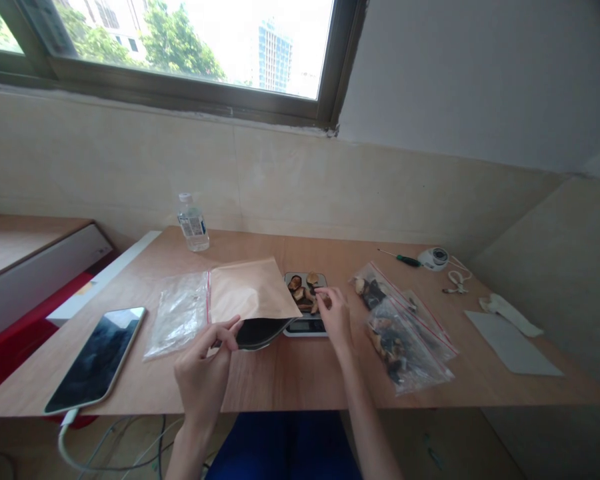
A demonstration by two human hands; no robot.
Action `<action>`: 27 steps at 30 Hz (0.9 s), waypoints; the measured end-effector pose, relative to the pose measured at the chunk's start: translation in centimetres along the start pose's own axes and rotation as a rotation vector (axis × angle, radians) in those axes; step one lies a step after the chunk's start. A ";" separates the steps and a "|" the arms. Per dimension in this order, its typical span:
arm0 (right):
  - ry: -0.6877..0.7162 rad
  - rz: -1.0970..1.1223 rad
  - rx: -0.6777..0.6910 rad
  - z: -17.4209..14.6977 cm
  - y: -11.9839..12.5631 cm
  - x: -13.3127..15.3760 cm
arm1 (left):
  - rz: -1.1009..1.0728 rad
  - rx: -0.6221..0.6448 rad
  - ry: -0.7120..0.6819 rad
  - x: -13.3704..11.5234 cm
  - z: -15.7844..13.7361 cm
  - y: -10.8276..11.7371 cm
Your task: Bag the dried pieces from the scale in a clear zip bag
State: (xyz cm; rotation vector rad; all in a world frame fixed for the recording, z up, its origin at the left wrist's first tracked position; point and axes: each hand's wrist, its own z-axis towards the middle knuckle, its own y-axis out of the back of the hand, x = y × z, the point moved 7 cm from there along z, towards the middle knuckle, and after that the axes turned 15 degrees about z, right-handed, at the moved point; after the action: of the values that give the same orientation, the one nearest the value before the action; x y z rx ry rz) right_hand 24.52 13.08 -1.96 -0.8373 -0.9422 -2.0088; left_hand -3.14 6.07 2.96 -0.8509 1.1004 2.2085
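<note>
My left hand [207, 357] is closed on the edge of a brown paper pouch [253, 290], whose dark-lined mouth gapes toward me. The pouch's right corner reaches over the edge of a small kitchen scale [306, 327]. Several dried mushroom slices [300, 292] lie on the scale's platform. Over them, my right hand [334, 313] pinches at the right side of the pile; its fingertips are on a piece there, though how firmly it is held is hard to make out. Right of the scale are clear zip bags [405, 340] with dark and tan dried pieces inside.
A clear zip bag [177, 313] lies left of the pouch, beside a charging phone [100, 357]. Behind stands a water bottle [194, 227]. At the right are a screwdriver [405, 259], a white camera [433, 259], a cable [457, 281] and a white sheet [513, 343].
</note>
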 end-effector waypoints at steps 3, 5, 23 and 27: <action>0.015 -0.002 0.001 -1.0 0.8 0.4 | -0.006 0.012 0.005 0.1 -0.1 -0.4; 0.014 0.002 0.008 -1.5 1.2 0.6 | -0.005 0.023 0.009 0.1 -0.1 -0.5; -0.147 -0.170 0.126 -7.6 5.1 -1.3 | -0.003 0.014 0.065 0.5 -0.1 0.1; -0.084 -0.160 0.158 -9.3 5.7 -1.6 | -0.014 0.000 0.060 0.3 -0.1 0.3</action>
State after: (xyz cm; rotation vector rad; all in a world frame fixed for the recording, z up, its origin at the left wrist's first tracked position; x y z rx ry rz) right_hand 27.85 3.45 -6.09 -0.7857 -1.2330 -2.0147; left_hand -3.53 5.94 2.82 -0.9275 1.1190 2.1838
